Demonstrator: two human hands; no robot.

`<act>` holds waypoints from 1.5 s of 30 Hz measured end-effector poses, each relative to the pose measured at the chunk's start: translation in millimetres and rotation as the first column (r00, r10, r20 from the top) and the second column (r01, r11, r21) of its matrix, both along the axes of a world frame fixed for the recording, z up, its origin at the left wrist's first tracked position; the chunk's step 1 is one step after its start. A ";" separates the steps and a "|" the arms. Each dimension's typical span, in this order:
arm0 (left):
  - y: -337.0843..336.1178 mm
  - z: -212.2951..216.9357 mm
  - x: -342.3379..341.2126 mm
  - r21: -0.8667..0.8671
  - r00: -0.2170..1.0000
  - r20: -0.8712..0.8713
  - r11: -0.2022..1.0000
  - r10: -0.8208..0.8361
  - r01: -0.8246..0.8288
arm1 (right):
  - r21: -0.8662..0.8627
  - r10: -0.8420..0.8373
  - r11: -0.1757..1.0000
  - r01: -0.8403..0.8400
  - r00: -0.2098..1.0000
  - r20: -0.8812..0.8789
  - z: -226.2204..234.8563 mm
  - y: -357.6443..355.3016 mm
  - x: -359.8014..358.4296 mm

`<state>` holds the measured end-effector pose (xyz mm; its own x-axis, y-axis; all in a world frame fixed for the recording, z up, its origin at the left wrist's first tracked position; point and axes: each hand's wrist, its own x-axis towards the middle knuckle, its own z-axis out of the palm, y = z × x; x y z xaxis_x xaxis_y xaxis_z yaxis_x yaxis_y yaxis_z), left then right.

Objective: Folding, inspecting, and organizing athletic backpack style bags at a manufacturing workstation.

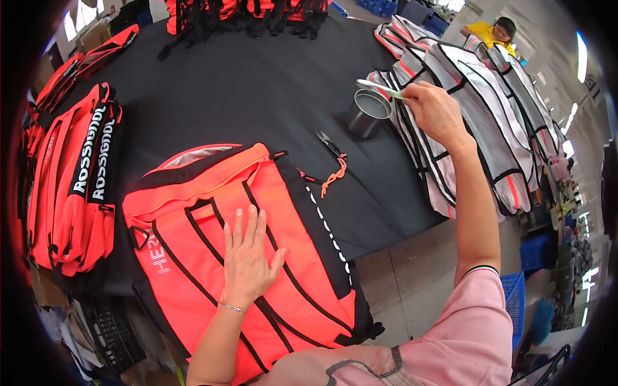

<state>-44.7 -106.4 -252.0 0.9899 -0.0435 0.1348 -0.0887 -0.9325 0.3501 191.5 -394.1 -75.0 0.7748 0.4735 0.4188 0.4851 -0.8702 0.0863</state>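
A bright orange-red backpack (187, 257) with black trim lies before me at the table's near edge. Flat on its front panel rests my left hand (248, 264), fingers stretched out and holding nothing. My right hand (434, 112) is raised at the right, its fingers closed round the end of a toothbrush (384, 89) with a pale handle. The brush's head reaches over the mouth of a dark grey metal cup (367, 122), whose contents I cannot make out. Between the cup and the backpack lie small thread snips (331, 144) with an orange cord tied on.
More orange-red bags (71, 186) are stacked at the left, and others (244, 16) at the far edge. Grey unfinished bag panels (476, 122) with black binding pile up on the right of the black-covered table (257, 83). A person in yellow (492, 32) sits beyond them.
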 end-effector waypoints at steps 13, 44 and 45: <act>-0.1 -3.1 3.1 0.021 0.999 0.037 1.000 0.004 -0.005 | -0.037 -0.234 0.972 0.231 0.962 -0.144 -41.9 -26.1 34.3; 1.6 -10.3 -4.7 0.012 0.998 0.047 0.999 0.038 -0.039 | 0.383 0.519 0.835 -0.394 0.796 -0.312 -81.6 126.4 -49.2; 1.0 -9.2 -4.2 0.015 0.999 0.039 0.999 0.029 -0.030 | 0.357 0.556 0.821 -0.446 0.769 -0.315 -87.7 140.6 -50.6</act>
